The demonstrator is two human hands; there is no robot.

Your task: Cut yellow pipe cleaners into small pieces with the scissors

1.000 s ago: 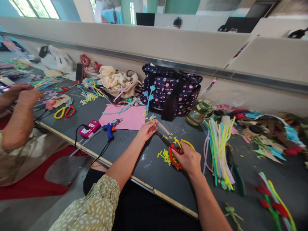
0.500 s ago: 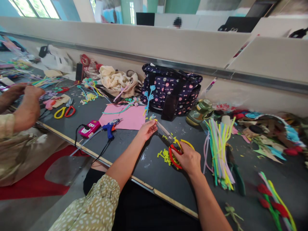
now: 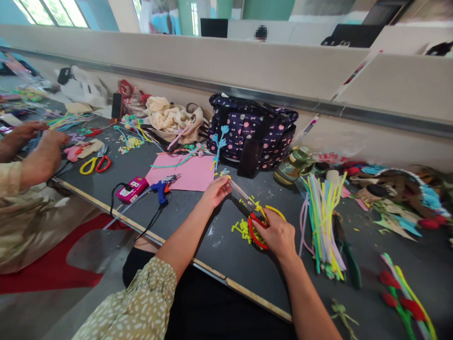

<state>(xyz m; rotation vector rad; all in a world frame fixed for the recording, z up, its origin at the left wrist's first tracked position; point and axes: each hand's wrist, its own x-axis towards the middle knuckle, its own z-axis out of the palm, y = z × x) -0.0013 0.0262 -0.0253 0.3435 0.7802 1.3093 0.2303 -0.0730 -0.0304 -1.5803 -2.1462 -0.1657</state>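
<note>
"Scissors (image 3: 250, 204) where?"

"Above yellow pieces (image 3: 243, 231), right hand (image 3: 281, 233) gripping the handles, 2 blades apart. Left hand (image 3: 216, 191) seems to pinch a yellow bit (image 3: 229, 177)."

"Risk?"

"Perhaps a nicked fingertip, should the blades slip: they're close."

"Any writing?"

"Red characters on clear plastic (image 3: 332, 156), too blurred to read."

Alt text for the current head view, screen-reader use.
A person's right hand works red-and-yellow scissors toward the fingertips of the left hand, above yellow clippings on a dark table. Behind sit pink paper and a polka-dot bag.
</note>
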